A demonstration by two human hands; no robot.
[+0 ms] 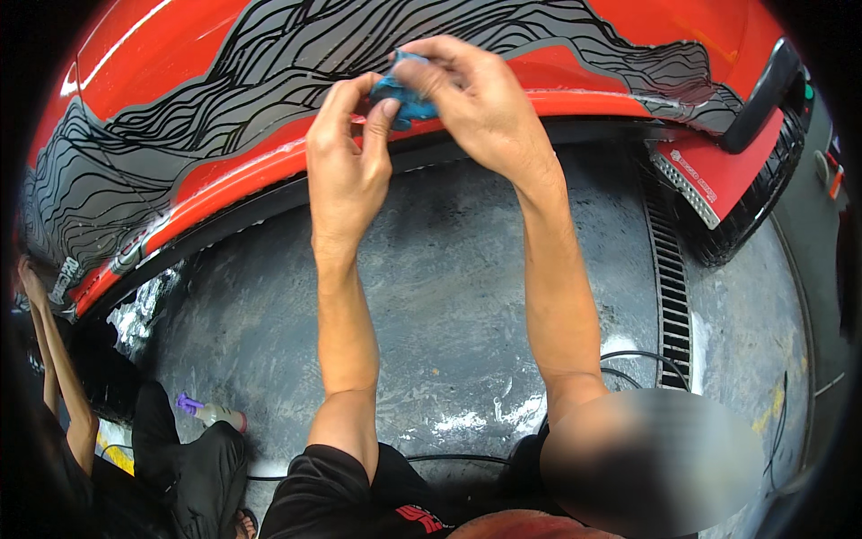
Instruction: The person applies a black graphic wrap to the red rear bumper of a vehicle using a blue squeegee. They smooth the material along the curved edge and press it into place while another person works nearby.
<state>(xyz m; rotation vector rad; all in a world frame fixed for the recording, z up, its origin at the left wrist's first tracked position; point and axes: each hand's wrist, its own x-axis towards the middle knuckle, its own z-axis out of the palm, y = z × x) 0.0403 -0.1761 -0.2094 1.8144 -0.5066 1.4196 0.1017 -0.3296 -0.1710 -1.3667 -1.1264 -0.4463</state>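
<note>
My left hand (346, 148) and my right hand (467, 94) are raised together against the lower edge of a red car body panel (224, 171) covered with a grey and black wavy-line wrap (269, 63). Both hands pinch a small blue cloth (409, 97) between their fingertips, right at the panel's red rim. Most of the cloth is hidden by my fingers.
Wet grey concrete floor (449, 269) lies below. A metal drain grate (669, 287) runs at the right, near a black tyre (763, 207). A spray bottle with purple nozzle (211, 413) lies lower left beside another person's leg (193, 458) and arm (58, 368). Black cables (628, 359) cross the floor.
</note>
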